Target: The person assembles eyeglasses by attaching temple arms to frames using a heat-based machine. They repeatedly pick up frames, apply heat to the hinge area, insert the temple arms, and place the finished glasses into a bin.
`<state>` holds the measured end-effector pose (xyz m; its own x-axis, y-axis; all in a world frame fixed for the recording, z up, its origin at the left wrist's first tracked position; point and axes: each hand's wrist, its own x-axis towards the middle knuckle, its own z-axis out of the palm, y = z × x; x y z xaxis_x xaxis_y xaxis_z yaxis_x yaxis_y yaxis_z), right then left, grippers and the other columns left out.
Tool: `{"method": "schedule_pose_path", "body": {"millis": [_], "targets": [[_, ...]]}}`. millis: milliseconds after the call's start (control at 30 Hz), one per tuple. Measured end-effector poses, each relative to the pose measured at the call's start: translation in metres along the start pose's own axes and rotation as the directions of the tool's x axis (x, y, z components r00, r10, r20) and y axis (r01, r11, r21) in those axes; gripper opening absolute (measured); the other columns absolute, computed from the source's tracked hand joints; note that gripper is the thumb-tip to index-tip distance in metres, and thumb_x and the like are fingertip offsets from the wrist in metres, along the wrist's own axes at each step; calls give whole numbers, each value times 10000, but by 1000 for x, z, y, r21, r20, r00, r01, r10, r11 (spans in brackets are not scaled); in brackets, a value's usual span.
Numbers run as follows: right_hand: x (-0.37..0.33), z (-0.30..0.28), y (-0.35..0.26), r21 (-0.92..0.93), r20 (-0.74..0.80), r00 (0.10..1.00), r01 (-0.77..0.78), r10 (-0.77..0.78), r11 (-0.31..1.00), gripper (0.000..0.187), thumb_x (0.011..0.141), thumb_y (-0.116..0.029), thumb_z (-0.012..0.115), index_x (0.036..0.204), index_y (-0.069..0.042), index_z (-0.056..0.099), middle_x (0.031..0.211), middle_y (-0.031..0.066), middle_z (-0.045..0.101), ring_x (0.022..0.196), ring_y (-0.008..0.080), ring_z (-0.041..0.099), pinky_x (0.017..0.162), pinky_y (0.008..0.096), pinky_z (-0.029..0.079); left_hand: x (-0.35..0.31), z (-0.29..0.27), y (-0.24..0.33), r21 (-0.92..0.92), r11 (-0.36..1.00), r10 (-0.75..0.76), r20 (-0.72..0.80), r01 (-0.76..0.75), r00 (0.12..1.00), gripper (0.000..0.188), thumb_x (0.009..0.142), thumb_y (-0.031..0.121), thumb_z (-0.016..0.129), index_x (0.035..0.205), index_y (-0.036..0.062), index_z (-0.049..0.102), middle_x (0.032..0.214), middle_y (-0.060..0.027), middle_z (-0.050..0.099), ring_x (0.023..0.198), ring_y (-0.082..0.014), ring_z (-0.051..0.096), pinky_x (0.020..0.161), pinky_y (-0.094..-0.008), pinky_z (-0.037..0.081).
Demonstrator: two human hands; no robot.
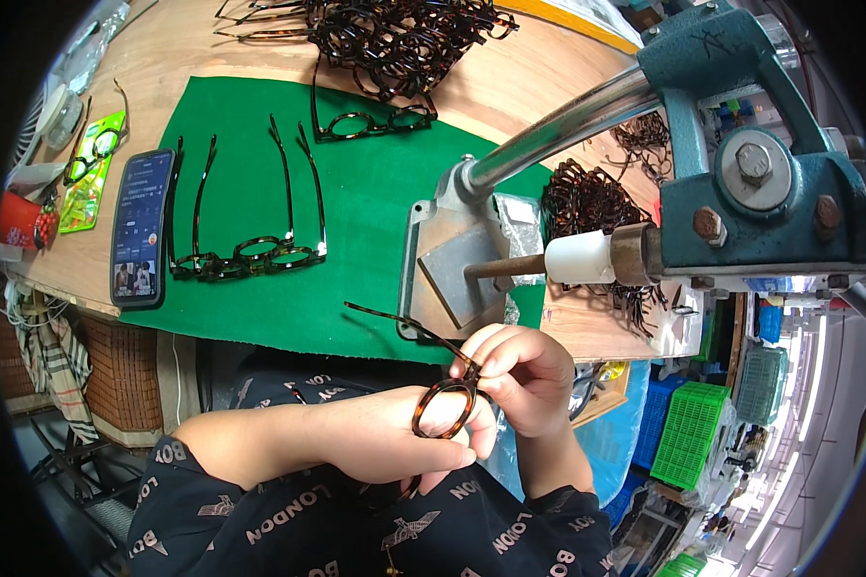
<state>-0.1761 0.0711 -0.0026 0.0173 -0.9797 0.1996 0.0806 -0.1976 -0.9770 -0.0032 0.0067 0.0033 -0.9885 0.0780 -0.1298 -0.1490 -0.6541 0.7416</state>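
Observation:
In front of my torso I hold an eyeglass frame (448, 385) in dark brown tortoiseshell. One temple sticks out up and to the left above my hands, and a round rim faces up. My left hand (394, 435) is closed round the lower part of the frame, and its palm shows through the rim. At the hinge corner, the thumb and fingers of my right hand (527, 375) pinch the frame. The rest of the frame is partly hidden behind my left hand. Beyond my hands, finished-looking tortoiseshell glasses frames (260, 248) lie on a green mat (356, 207) with their temples pointing away.
A teal hand press (770, 226) with a metal base (443, 264) stands at right. A phone (137, 231) lies on the mat's left edge. Piled frames (399, 43) are at the back, and loose tortoiseshell parts (597, 202) lie behind the press. Another frame (375, 125) rests near the pile.

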Motion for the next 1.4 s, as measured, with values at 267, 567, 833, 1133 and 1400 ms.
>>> {"method": "schedule_pose_path", "body": {"millis": [267,567,833,1133,1400], "targets": [[1,-4,5,34,42,988,147,-148,989,108,770,82,606,864,32,582,818,131,606,787,251,592,703,332,480,1,-2,-1,-57,998,4,36,-2,999,158,885,152,501,976,22,498,593,-35,575,531,-78,535,494,-209,416],[3,-2,1,-177,38,991,131,-126,975,34,801,13,590,827,17,569,767,111,586,723,244,592,636,324,485,3,-2,-5,-70,997,18,43,-15,999,185,873,149,489,1024,44,466,584,-30,551,503,-92,529,456,-218,428],[-2,-2,4,-26,-29,998,46,-47,999,88,772,64,607,855,36,598,822,132,616,803,235,603,708,307,483,4,-3,-4,-64,998,4,34,-1,999,193,864,149,491,1022,41,465,589,-34,554,510,-95,537,458,-220,430],[-2,-3,4,14,-32,999,-11,12,1000,120,776,88,598,885,37,596,866,133,620,834,209,607,737,288,485,4,-2,-3,-36,999,6,-7,-6,1000,187,862,159,482,1012,50,462,602,-23,541,531,-94,535,474,-223,433],[-2,3,6,160,-94,989,-99,115,982,57,820,-10,585,872,-4,564,773,107,588,746,233,595,642,311,487,6,-1,-5,-35,999,14,-6,-14,1000,190,864,172,483,1013,57,460,607,-22,539,536,-95,529,482,-225,431]]}}
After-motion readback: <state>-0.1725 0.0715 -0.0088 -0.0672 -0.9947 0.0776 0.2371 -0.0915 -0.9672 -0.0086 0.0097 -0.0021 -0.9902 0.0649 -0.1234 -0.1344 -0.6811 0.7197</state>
